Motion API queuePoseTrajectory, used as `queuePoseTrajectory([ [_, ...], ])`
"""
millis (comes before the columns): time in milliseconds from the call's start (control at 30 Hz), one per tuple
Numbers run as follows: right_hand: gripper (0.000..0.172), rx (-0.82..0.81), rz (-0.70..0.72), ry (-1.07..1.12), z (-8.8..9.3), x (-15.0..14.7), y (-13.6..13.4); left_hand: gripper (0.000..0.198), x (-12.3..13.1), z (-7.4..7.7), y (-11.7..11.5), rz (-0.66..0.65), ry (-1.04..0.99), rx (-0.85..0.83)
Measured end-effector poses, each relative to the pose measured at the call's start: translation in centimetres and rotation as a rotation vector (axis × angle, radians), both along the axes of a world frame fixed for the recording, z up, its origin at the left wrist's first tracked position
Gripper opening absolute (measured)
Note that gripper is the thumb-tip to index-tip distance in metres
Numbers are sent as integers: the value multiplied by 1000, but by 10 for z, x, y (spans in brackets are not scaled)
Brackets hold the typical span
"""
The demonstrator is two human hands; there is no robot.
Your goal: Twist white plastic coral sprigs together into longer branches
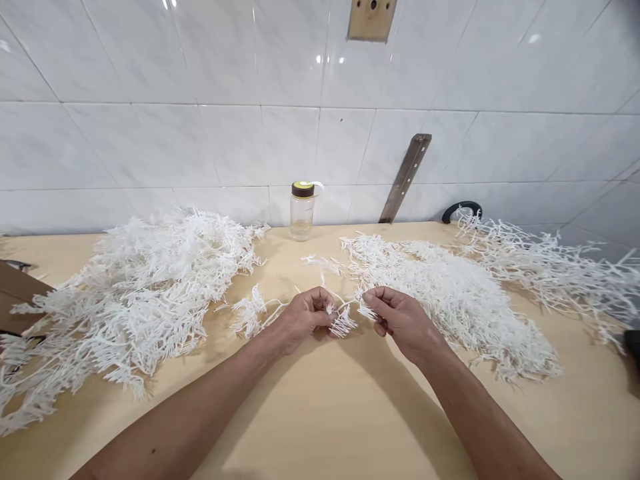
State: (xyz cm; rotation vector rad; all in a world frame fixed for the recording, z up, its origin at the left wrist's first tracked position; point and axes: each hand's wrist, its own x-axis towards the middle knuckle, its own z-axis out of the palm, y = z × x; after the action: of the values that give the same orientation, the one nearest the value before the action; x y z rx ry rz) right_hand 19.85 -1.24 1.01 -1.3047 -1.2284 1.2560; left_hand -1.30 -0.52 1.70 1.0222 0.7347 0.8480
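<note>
My left hand [305, 319] is closed in a pinch on the stem of a white plastic branch [344, 322] in the middle of the view. Just to the right, my right hand [395, 319] pinches a small leafy tip of white plastic with thumb and forefinger; whether it is joined to the same branch is hard to tell. Behind my left wrist, another leafy part [249, 313] of white plastic lies at the left, with thin stems running toward my left hand. More thin white sprigs show just beyond both hands.
Piles of white branches lie left [155, 287] and right [445, 293], with bare stems [550, 267] farther right. A bottle [302, 212], metal strip [406, 177] and black curved object [463, 205] stand by the tiled wall. A brown box [17, 300] is at the left edge.
</note>
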Motion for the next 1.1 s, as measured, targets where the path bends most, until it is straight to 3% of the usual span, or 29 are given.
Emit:
queuePoseTrajectory([
  [167,36,36,16,-29,2,-10,-4,17,2,7,-3,-10,-48,-33],
  [300,35,67,40,-40,4,-17,-8,41,5,10,-6,9,49,-21],
  [433,34,66,75,-7,6,-19,-10,42,6,8,-7,67,162,-14],
  [933,34,136,-38,-116,7,-18,-10,38,10,8,-8,173,61,-199],
  [1100,36,131,-25,-99,7,-19,-10,35,14,6,-11,104,-9,-283],
])
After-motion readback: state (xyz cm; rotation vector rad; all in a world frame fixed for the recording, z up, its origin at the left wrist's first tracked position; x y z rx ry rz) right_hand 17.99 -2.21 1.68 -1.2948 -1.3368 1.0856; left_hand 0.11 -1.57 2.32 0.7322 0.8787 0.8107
